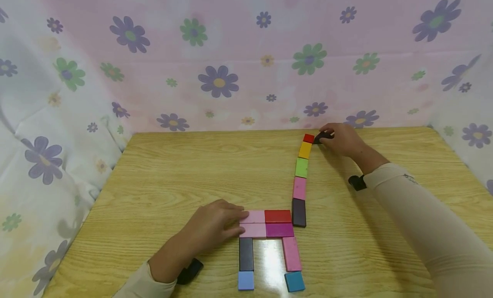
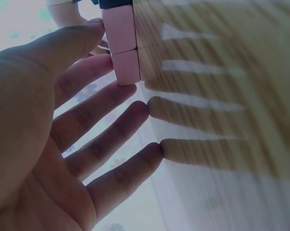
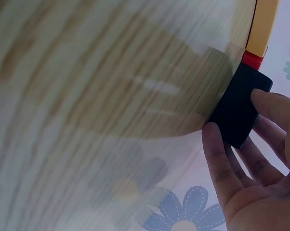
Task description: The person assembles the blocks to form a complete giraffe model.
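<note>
My right hand (image 1: pixel 340 139) pinches a black block (image 3: pixel 241 106) at the table's far side, beside the small red block (image 1: pixel 308 138) that tops a curved column. Below that red one come a yellow block (image 1: pixel 305 150), a green block (image 1: pixel 301 167), a pink block (image 1: pixel 299 188) and a dark block (image 1: pixel 298 212). With extended fingers, my left hand (image 1: pixel 212 223) touches the left ends of two stacked-in-line light pink blocks (image 1: pixel 253 230). These adjoin a red block (image 1: pixel 278 216) and a magenta block (image 1: pixel 280 230).
Two legs run down from the pink rows: a dark block (image 1: pixel 246 254) above a light blue block (image 1: pixel 245 280), and a pink block (image 1: pixel 291 253) above a teal block (image 1: pixel 295 281). All lie on a wood-grain table (image 1: pixel 173 169). A flowered cloth (image 1: pixel 239 41) hangs behind.
</note>
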### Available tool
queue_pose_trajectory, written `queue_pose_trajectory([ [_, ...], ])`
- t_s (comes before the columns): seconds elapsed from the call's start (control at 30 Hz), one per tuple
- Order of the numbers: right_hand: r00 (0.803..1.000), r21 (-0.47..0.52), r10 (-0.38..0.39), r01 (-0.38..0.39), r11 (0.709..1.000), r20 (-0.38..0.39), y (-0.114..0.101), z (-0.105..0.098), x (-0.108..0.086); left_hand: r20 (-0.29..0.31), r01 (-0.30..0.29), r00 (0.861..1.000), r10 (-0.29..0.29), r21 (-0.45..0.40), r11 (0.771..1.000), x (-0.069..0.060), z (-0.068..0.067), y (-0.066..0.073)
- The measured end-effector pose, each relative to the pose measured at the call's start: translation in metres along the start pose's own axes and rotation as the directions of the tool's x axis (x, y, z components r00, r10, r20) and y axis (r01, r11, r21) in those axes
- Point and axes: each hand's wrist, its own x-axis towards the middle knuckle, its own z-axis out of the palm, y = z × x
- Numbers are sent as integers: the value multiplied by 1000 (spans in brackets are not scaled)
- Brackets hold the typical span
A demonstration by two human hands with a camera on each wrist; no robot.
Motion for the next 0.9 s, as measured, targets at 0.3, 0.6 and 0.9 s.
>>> queue_pose_trajectory([
  [0.3, 1000, -12, 1, -1, 1000, -11, 0, 0, 3, 5, 9, 1000, -9, -1, 1000, 0, 0, 1],
  [0.6, 1000, -19, 0, 0, 1000, -3, 2, -3, 1, 2, 0, 1000, 0, -1, 1000, 1, -1, 2],
  [0.9, 997, -7, -81, 81, 997, 4, 10, -17, -24, 7, -4, 1000, 4, -4, 1000, 0, -1, 1],
])
